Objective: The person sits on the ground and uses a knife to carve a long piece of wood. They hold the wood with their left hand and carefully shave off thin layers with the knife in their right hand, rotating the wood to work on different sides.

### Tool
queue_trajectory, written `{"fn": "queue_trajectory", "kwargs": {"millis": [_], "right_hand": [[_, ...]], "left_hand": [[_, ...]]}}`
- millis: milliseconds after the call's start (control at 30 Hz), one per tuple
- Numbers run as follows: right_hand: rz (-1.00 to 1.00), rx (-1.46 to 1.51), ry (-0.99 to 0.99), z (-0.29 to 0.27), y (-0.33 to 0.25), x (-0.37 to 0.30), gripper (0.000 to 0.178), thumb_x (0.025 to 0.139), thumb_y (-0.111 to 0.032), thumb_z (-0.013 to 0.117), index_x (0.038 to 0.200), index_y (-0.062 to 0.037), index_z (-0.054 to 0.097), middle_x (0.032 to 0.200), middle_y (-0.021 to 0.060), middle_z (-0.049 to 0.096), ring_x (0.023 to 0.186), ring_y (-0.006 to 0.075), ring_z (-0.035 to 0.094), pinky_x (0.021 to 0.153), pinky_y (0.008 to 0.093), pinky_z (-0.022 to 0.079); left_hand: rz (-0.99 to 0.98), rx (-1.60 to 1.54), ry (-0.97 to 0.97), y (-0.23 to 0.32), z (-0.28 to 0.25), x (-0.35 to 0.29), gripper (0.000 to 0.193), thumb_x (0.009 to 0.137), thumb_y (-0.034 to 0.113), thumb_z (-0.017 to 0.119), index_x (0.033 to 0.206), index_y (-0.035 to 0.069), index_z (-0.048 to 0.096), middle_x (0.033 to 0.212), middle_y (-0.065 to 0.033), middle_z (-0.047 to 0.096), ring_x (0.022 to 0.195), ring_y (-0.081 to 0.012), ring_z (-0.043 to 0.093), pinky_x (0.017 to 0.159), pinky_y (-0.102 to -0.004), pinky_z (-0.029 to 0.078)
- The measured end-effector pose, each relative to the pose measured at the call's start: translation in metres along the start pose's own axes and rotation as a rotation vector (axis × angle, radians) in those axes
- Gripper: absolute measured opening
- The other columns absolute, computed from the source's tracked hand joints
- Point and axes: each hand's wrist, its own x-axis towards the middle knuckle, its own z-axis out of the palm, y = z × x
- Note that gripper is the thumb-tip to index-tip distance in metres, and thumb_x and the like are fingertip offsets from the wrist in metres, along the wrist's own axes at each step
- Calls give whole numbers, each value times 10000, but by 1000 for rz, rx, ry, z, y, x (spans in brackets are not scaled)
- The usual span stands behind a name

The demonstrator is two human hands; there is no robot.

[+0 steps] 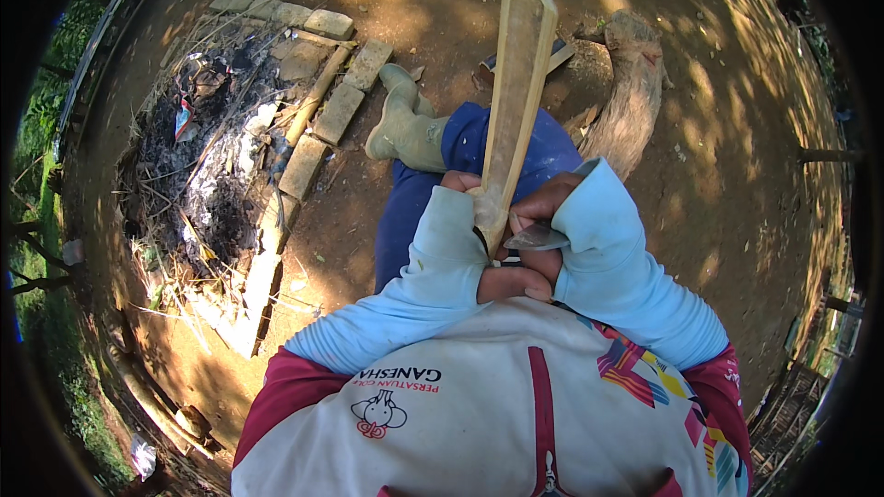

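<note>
A long, faceted piece of pale wood (517, 92) points away from me, wide at its far end and narrowing toward my hands. My left hand (509, 284) is closed around its narrow near end, with part of the grip hidden by the light-blue sleeve and the wood. Close against that same end, my right hand (545, 204) is closed on a knife. The knife's short grey blade (540, 238) shows between the fingers, while its handle is hidden by the hand and cuff. The wood passes above my blue-trousered legs (405, 212).
Left of me lies an ash heap (216, 156) with burnt scraps, edged by bricks (304, 166) and a bamboo pole (318, 97). My green rubber boot (410, 140) rests beside the bricks. A thick log (635, 83) lies ahead to the right on the brown dirt ground (737, 184).
</note>
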Motion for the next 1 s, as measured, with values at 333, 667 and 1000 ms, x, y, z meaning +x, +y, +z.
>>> {"fn": "queue_trajectory", "kwargs": {"millis": [333,667,1000], "right_hand": [[293,182,-22,5,3,-4,241,838,-28,680,1055,-16,573,835,84,594,705,127,606,623,269,486],[32,5,-1,22,13,-17,442,684,-37,774,1067,-34,554,953,155,577,869,319,594,752,397,492],[14,39,23,35,17,-15,457,662,-52,803,1054,-25,569,968,157,576,877,340,593,749,397,501]], "left_hand": [[-106,-154,-26,-11,-15,11,895,512,153,975,1148,75,350,989,-27,513,801,-81,531,674,-218,441],[-17,-146,50,-17,-17,10,938,467,374,982,1158,47,439,953,-62,533,867,-153,552,763,-276,471],[44,-266,118,-25,-13,4,845,609,502,896,1178,72,443,1043,-19,479,987,-161,514,861,-320,445]]}}
